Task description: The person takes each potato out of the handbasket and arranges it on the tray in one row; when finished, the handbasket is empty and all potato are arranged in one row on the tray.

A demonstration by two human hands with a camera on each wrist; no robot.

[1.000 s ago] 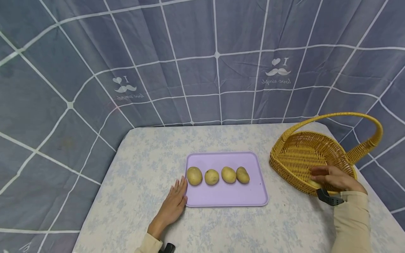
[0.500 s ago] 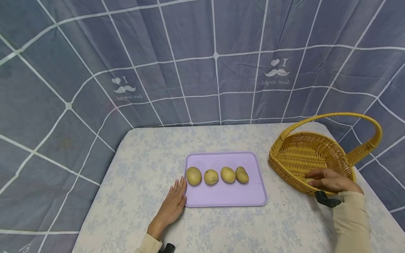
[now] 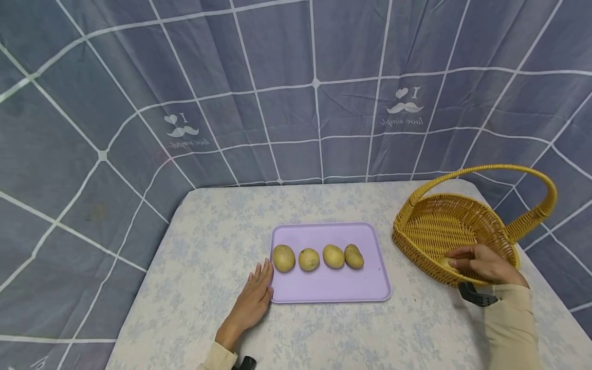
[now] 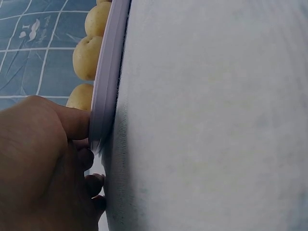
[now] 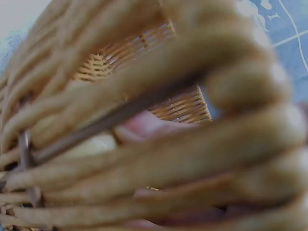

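Observation:
Several potatoes lie in a row on the lilac tray. My left hand rests on the cloth at the tray's left side, fingers extended. In the left wrist view its thumb touches the tray's rim. My right hand reaches over the near rim into the yellow wicker basket and holds a potato, partly covered by the fingers. In the right wrist view the blurred basket weave hides most of that hand, and a pale part of the potato shows through the gaps.
The basket's tall arched handle rises above its bowl. A floral cloth covers the table under tray and basket. Grey-blue curtains with white lines hang behind and at both sides.
My right hand has shifted slightly left within the basket, together with the potato. My left hand, the tray and its potatoes stay put.

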